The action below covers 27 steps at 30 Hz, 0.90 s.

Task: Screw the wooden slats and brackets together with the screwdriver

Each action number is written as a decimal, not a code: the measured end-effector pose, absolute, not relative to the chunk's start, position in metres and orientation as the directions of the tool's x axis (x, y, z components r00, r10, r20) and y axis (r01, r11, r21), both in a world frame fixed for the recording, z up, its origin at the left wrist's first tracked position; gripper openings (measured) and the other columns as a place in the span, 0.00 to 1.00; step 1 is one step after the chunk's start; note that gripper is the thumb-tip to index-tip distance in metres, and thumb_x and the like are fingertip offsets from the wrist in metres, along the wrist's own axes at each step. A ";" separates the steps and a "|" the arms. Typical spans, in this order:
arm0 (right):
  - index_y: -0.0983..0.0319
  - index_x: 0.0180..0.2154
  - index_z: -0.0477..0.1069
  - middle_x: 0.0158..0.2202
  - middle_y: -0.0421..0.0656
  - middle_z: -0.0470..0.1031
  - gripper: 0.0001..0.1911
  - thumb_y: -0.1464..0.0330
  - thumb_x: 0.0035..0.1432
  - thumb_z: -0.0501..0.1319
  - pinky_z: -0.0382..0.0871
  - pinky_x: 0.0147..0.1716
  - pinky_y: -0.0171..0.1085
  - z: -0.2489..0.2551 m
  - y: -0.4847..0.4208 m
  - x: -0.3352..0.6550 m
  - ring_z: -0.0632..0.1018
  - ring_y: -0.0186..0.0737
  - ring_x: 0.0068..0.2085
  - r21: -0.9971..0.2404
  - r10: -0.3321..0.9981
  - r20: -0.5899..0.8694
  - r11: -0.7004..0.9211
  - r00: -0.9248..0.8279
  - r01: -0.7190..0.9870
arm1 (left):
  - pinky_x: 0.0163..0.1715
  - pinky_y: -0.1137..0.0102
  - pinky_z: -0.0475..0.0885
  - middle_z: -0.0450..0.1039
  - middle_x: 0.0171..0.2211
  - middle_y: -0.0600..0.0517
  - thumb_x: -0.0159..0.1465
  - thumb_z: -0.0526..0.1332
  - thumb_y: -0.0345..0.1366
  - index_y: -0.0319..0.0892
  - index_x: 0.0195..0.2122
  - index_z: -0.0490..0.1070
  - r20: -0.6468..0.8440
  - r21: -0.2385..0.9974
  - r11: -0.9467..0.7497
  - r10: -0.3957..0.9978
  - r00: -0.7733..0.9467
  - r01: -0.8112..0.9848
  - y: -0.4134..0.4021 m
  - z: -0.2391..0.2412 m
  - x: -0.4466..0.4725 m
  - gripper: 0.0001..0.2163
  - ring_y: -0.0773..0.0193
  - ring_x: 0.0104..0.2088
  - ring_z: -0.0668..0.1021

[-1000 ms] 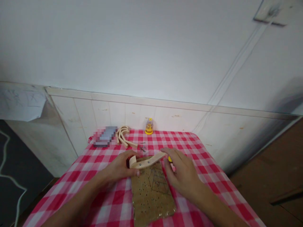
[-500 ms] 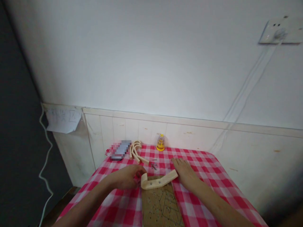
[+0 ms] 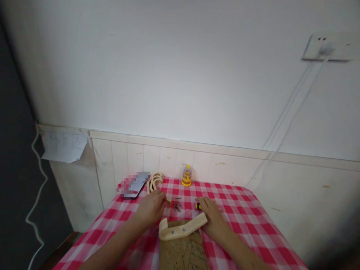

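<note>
A hook-shaped wooden piece [image 3: 182, 230] with two dark screw heads lies across the far end of a marked, scarred board [image 3: 182, 253]. Beyond it, my left hand [image 3: 153, 206] is over the end of one of several similar curved wooden pieces [image 3: 154, 182]. Its fingers are curled together, and what is in them is hidden. Loose screws [image 3: 177, 205] lie just to the right of that hand. My right hand [image 3: 213, 216] has its fingers over a screwdriver with a yellow and black handle [image 3: 198, 206], beside the raised end of the wooden piece.
A clear-topped yellow container [image 3: 186, 176] stands at the back of the table. A phone-like slab [image 3: 137, 185], partly blurred, lies at the back left. Red and white checked cloth [image 3: 239, 202] covers the table, which meets a panelled wall [image 3: 225, 168].
My left hand has left the hooked end of the wooden piece and gone forward to the other curved pieces. The screwdriver now shows under my right hand. The view has shifted slightly.
</note>
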State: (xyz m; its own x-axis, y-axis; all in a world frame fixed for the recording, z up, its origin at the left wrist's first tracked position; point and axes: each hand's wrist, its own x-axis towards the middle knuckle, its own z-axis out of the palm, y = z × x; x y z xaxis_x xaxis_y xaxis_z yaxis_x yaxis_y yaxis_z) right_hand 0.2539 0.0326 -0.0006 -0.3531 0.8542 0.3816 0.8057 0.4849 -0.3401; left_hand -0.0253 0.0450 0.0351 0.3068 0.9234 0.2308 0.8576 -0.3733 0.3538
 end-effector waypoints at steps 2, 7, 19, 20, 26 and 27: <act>0.62 0.54 0.69 0.51 0.53 0.74 0.24 0.76 0.54 0.61 0.68 0.53 0.50 0.000 0.032 0.254 0.74 0.54 0.53 -0.348 0.856 0.383 0.481 -0.347 0.805 | 0.48 0.63 0.70 0.78 0.43 0.44 0.65 0.55 0.29 0.42 0.39 0.76 0.312 0.278 -0.395 0.899 0.307 0.876 0.049 0.028 -0.023 0.10 0.54 0.47 0.78; 0.64 0.55 0.68 0.52 0.54 0.73 0.25 0.75 0.55 0.62 0.69 0.54 0.50 0.000 0.031 0.255 0.73 0.54 0.53 -0.355 0.850 0.393 0.492 -0.351 0.795 | 0.55 0.58 0.68 0.74 0.50 0.42 0.62 0.58 0.28 0.42 0.47 0.74 0.429 0.187 -0.416 0.850 0.307 0.890 0.052 0.007 -0.030 0.13 0.50 0.55 0.74; 0.62 0.55 0.69 0.53 0.54 0.72 0.25 0.76 0.55 0.62 0.69 0.54 0.50 0.004 0.027 0.253 0.73 0.53 0.54 -0.322 0.844 0.403 0.493 -0.354 0.808 | 0.50 0.57 0.69 0.75 0.45 0.43 0.67 0.58 0.30 0.44 0.43 0.79 0.401 0.092 -0.424 0.844 0.356 0.901 0.059 -0.002 -0.027 0.10 0.49 0.50 0.74; 0.63 0.55 0.69 0.53 0.54 0.72 0.25 0.76 0.55 0.62 0.69 0.54 0.50 0.004 0.027 0.253 0.73 0.53 0.54 -0.318 0.843 0.404 0.493 -0.354 0.810 | 0.50 0.57 0.68 0.74 0.45 0.43 0.67 0.59 0.31 0.44 0.42 0.79 0.418 0.090 -0.439 0.831 0.366 0.894 0.060 -0.003 -0.027 0.09 0.48 0.51 0.74; 0.65 0.56 0.69 0.54 0.55 0.72 0.24 0.77 0.57 0.60 0.69 0.54 0.50 0.003 0.027 0.253 0.73 0.53 0.54 -0.307 0.845 0.399 0.488 -0.355 0.817 | 0.49 0.59 0.68 0.73 0.44 0.44 0.70 0.57 0.32 0.47 0.41 0.78 0.529 0.071 -0.511 0.747 0.403 0.857 0.057 -0.003 -0.027 0.09 0.49 0.53 0.72; 0.65 0.56 0.69 0.53 0.55 0.72 0.24 0.77 0.56 0.61 0.69 0.54 0.50 0.003 0.027 0.253 0.73 0.53 0.54 -0.308 0.846 0.399 0.487 -0.354 0.818 | 0.47 0.59 0.68 0.73 0.43 0.44 0.70 0.57 0.32 0.47 0.41 0.78 0.535 0.061 -0.518 0.739 0.410 0.853 0.056 -0.002 -0.027 0.10 0.50 0.52 0.73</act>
